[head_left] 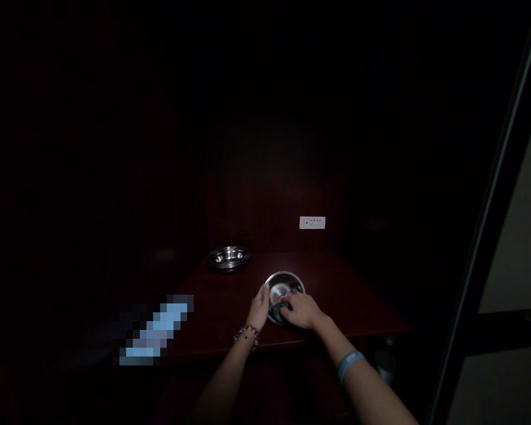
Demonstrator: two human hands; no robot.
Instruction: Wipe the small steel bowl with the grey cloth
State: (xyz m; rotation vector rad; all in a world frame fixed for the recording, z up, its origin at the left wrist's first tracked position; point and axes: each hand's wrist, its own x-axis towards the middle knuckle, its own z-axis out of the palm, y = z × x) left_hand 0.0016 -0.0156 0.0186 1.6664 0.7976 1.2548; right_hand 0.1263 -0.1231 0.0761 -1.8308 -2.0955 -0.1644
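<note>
A small shiny steel bowl point(284, 287) sits on a dark red table point(336, 295) in a very dim room. My left hand point(260, 308) curls around the bowl's left rim and steadies it. My right hand point(301, 310) lies over the bowl's near side, fingers pressed down on a dark wad point(279, 308) inside it; what the wad is I cannot make out. A beaded bracelet is on my left wrist, a blue band on my right.
A stack of similar steel bowls point(229, 257) stands on the table's far left. A white wall socket point(312, 222) is behind the table. A dark door frame point(491, 206) runs down the right side. A pixelated patch point(157, 330) lies left of the table.
</note>
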